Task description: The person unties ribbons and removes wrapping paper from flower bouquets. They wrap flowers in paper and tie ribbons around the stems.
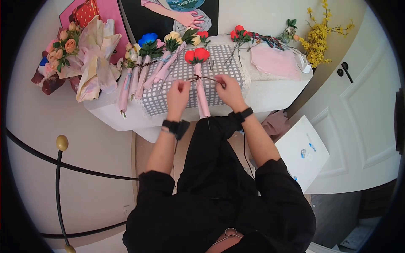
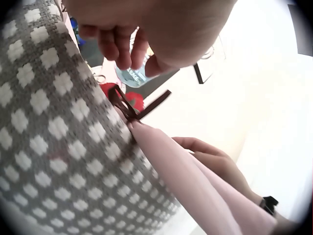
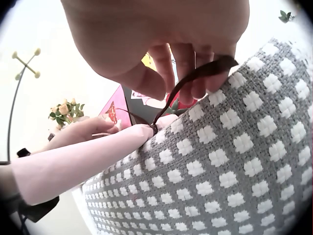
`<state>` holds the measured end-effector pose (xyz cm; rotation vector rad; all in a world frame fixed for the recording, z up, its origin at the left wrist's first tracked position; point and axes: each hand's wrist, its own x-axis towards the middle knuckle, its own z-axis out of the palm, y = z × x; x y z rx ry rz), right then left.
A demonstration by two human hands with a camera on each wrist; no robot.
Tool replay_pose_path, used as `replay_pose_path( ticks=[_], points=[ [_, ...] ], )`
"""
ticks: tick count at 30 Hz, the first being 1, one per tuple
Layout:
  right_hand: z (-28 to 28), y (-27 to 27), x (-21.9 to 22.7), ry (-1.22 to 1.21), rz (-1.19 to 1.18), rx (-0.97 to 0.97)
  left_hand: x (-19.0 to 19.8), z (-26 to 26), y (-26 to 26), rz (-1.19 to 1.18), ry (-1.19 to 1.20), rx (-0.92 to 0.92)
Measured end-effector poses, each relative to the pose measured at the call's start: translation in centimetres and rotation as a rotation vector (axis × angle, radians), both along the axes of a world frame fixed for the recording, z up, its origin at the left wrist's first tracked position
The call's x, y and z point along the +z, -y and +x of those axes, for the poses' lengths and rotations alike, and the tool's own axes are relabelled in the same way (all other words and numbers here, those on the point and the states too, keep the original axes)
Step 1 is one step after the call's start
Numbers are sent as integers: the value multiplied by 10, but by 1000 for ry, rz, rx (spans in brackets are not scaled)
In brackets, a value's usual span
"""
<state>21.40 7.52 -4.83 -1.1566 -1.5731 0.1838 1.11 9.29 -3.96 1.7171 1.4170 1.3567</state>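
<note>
A bunch of red flowers [image 1: 197,55] in a pink wrap [image 1: 201,98] lies on the checked cloth [image 1: 156,101], a dark ribbon [image 1: 197,78] knotted round it. My left hand [image 1: 178,95] is left of the knot; in the left wrist view its loosely curled fingers [image 2: 123,51] hang above a ribbon loop and a loose tail [image 2: 155,104], holding neither. To the right, my right hand [image 1: 230,92] hovers beside the other ribbon end. In the right wrist view that ribbon [image 3: 195,74] passes in front of the bent fingers, with the thumb apart; no grip on it shows.
Several wrapped flowers [image 1: 134,80] lie at the left of the table, beside a large bouquet [image 1: 90,61]. Behind are loose red flowers [image 1: 239,33]; at the right, pink sheets [image 1: 274,61], a white box [image 1: 301,62] and yellow flowers [image 1: 318,42]. A white board [image 1: 301,154] stands below.
</note>
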Motion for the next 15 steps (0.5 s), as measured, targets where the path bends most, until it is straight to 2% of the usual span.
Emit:
replay_pose_path(
  ticks=[2, 3, 4, 5, 6, 8, 10, 12, 15],
  points=[
    [0, 10, -11, -7, 27, -52, -21, 4, 14, -65, -55, -116],
    [-1, 17, -12, -52, -104, -23, -26, 8, 21, -70, -58, -117],
    [-3, 24, -13, -98, -235, 8, -29, 13, 27, -300, 200, -254],
    [-6, 28, -12, -100, -237, 10, -30, 17, 31, -526, 461, -387],
    [-10, 31, -11, -121, -272, 34, -30, 19, 34, -526, 458, -384],
    [-16, 36, -6, -148, -302, 59, -25, 21, 36, -575, 590, -608],
    [-18, 38, -2, -117, -397, 158, -19, 20, 33, -548, 564, -584],
    [-16, 35, -2, -89, -375, 164, -15, 15, 28, -528, 534, -561],
    [-9, 28, 11, -149, -373, 178, -1, 0, 17, -368, 473, -461]
  ],
)
